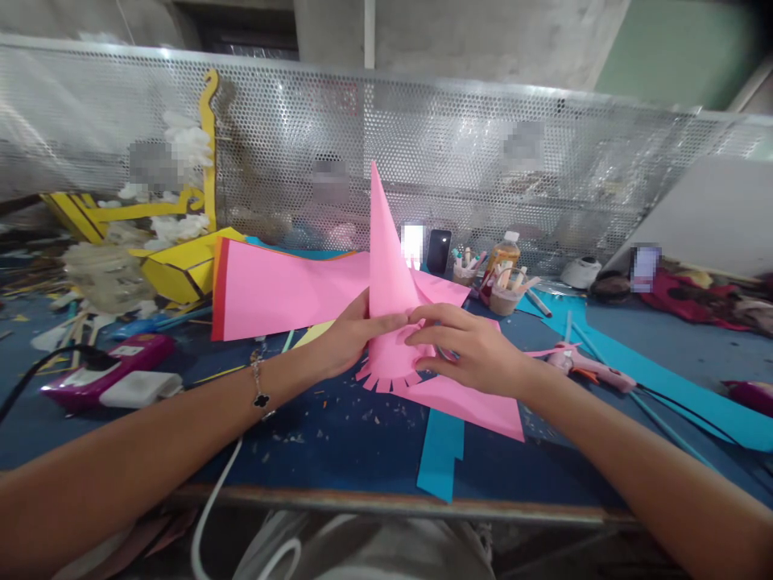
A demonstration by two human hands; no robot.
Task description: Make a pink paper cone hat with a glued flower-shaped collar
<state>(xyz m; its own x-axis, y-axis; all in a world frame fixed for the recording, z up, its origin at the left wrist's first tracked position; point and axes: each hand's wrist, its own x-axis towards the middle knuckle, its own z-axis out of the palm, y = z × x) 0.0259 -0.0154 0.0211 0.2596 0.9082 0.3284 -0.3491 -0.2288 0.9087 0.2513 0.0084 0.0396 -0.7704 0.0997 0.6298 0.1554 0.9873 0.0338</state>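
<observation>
A tall pink paper cone (386, 266) stands point up in the middle of the table, its lower edge cut into tabs that flare outward. My left hand (356, 334) is wrapped round the cone's left side, with the thumb lying across its front. On the right, my right hand (459, 342) has its fingers bent and apart, with the fingertips against the cone's lower right side. Under and beside the cone lies a flat pink paper sheet (477, 407). Behind my left hand is a larger pink sheet (290, 290) with red and orange edges.
A pink glue gun (595, 370) lies right on blue paper (676, 395). A purple power strip (114, 370) and yellow paper box (187, 270) are left. Behind stand a bottle (502, 256), a tub of sticks (506, 296) and a perforated metal screen (283, 161).
</observation>
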